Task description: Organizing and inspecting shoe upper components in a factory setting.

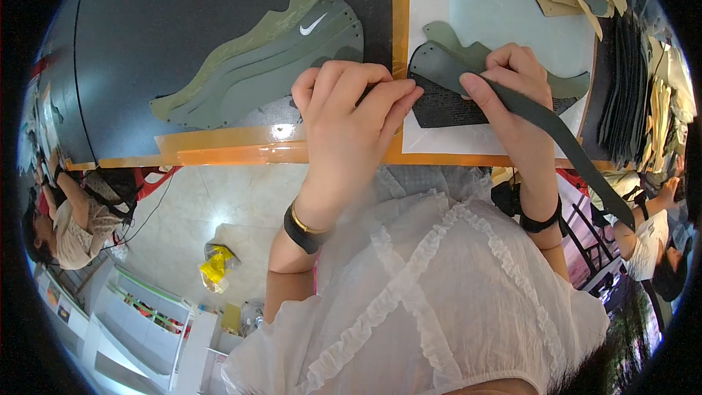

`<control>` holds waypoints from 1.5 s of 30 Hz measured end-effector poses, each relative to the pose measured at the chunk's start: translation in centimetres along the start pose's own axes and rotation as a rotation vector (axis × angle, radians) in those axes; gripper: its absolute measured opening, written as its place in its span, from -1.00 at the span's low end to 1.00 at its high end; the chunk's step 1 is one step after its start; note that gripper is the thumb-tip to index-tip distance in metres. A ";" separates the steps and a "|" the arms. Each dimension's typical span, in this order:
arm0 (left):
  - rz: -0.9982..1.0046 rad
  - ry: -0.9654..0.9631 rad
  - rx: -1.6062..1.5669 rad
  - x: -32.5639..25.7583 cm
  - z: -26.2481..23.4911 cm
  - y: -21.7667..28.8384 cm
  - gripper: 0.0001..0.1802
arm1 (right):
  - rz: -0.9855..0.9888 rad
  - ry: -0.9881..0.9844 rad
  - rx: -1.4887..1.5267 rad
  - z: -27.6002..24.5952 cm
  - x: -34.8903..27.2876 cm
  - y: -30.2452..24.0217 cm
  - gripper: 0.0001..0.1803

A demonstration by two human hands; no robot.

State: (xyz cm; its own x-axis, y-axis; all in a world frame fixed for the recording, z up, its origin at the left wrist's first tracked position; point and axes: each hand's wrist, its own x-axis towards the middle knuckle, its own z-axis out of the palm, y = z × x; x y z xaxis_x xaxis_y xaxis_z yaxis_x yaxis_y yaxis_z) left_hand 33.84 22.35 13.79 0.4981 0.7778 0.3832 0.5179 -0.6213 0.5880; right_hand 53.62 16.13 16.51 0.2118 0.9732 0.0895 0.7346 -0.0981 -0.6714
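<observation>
Right hand (512, 77) pinches a dark green strip (558, 128) over the shoe piece (442, 73); strip's long axis slants rightward past the near edge of the counter (121, 88). Left hand (351, 106) (fingertips bunched, can't tell if gripping) is at the piece's left edge. Floor bag (216, 267): contents unclear.

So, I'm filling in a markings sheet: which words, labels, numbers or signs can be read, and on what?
No readable words or numbers anywhere.
Large green layered piece: only a white curved tick-shaped mark, no lettering.
Dark strip and black mesh piece: no readable text.
Yellow-and-clear bag on the floor: any print is too small to read.
</observation>
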 end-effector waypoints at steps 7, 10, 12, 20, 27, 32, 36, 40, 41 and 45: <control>-0.006 -0.015 -0.003 0.0 -0.1 0.0 -0.84 | -0.031 -0.012 -0.078 0.2 0.0 0.1 -0.77; 0.011 -0.013 -0.011 0.1 -0.2 -0.1 -0.83 | -0.042 0.000 -0.100 0.1 0.1 -0.1 -0.77; 0.002 -0.022 -0.003 0.0 -0.2 0.0 -0.81 | -0.026 -0.005 -0.082 0.1 0.1 -0.1 -0.78; 0.022 -0.107 0.074 0.5 -0.4 0.9 -0.66 | -0.019 0.002 -0.116 0.2 0.1 -0.4 -0.80; 0.027 -0.156 0.087 0.6 -0.6 0.8 -0.65 | 0.022 -0.035 -0.096 0.0 0.2 -0.4 -0.79; 0.087 -0.251 0.139 0.2 -0.7 0.6 -0.56 | 0.011 -0.035 -0.096 0.0 0.2 -0.3 -0.78; 0.085 -0.278 0.191 0.1 -0.7 0.8 -0.55 | -0.067 0.013 -0.112 0.0 0.4 -0.3 -0.74; 0.086 -0.289 0.207 0.6 -0.6 1.5 -0.60 | -0.110 0.041 -0.092 -0.1 0.3 0.4 -0.69; 0.104 -0.289 0.195 0.9 -0.7 2.0 -0.60 | -0.100 0.055 -0.104 -0.1 0.4 0.6 -0.69; 0.029 -0.343 0.243 1.2 -1.1 4.2 -0.63 | -0.082 0.081 -0.049 -0.2 -0.4 0.7 -0.68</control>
State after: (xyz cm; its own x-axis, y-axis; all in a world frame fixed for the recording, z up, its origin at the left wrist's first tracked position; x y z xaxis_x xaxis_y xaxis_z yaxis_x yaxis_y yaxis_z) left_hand 35.84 20.74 17.50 0.6964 0.7086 0.1137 0.6287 -0.6788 0.3795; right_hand 54.18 15.66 16.15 0.1993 0.9586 0.2034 0.7818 -0.0304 -0.6228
